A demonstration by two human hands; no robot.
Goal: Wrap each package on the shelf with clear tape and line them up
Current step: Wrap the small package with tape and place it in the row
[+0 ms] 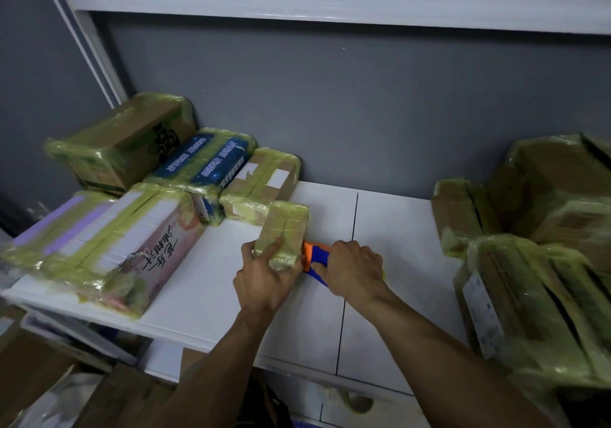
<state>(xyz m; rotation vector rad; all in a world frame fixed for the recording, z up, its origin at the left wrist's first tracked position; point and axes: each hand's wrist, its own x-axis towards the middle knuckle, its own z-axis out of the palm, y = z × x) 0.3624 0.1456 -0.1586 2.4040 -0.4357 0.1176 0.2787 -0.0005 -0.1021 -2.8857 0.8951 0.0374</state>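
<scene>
A small cardboard package [291, 225], wrapped in yellowish clear tape, sits mid-shelf on the white shelf [380, 229]. My left hand [264, 278] grips its near end, index finger lying on top and thumb on the side. Right beside it my right hand [355, 270] holds an orange and blue tape dispenser [315, 259], whose orange end touches the package's right side. The tape roll itself is hidden under my right hand.
Several taped packages stand in a row at the left: a pink and white box [132, 245], a blue box [211, 169], brown boxes [132, 143] [264, 182]. More taped cartons [535, 298] [463, 212] pile up at the right. Grey wall behind.
</scene>
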